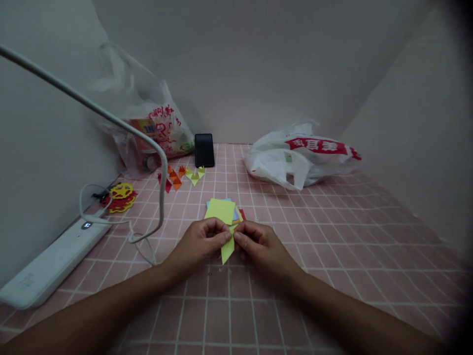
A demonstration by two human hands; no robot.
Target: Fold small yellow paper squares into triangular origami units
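Note:
A folded piece of yellow paper [228,250] is pinched between my two hands, its pointed end hanging downward. My left hand [207,238] grips its upper left side between thumb and fingers. On the other side, my right hand [263,243] pinches the upper right edge. Just beyond the fingertips lies a stack of coloured paper squares [220,211] with a yellow sheet on top; blue, orange and red edges stick out. Farther back on the left sit small folded paper pieces in red, orange [176,180] and yellow [194,176].
A black phone [204,150] lies at the back between a filled plastic bag [162,130] and a white plastic bag [299,155]. At left are a white power bank [55,261], red and yellow cut-outs [120,198], and a grey cable [92,106] arching across. The surface is a pink grid-patterned cloth [332,291].

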